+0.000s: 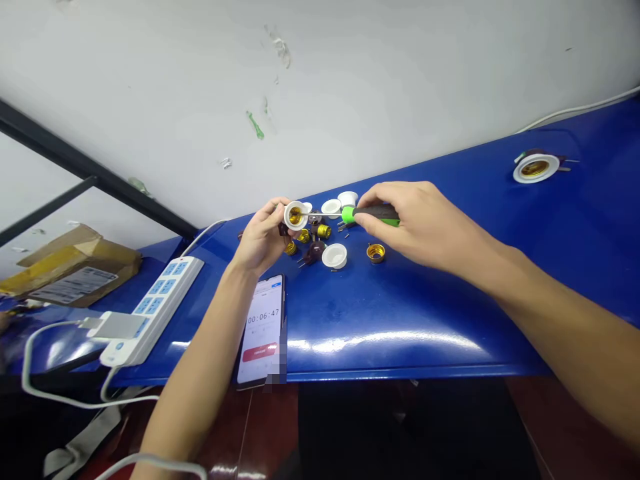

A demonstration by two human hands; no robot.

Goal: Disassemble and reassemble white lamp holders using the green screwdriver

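Note:
My left hand [263,233] is closed around a lamp socket [297,216] with a white rim and a brass threaded inside, its mouth turned to the right. A screwdriver [373,214] with a green and black handle lies in the grip of my right hand [413,217]. Its shaft runs level to the left, and the tip goes into the socket's mouth, where it is hidden. Below and between the hands are a white cup-shaped shell [335,256], a brass threaded ring [375,253] and a dark brown plug base [315,251] with metal pins.
Several more white shells [348,199] and brass threaded sleeves [324,231] lie behind. Another socket [536,168] sits at the far right. On the left are a phone [261,333] showing a timer, a power strip [155,303] with a charger and cable, and a cardboard box [75,267].

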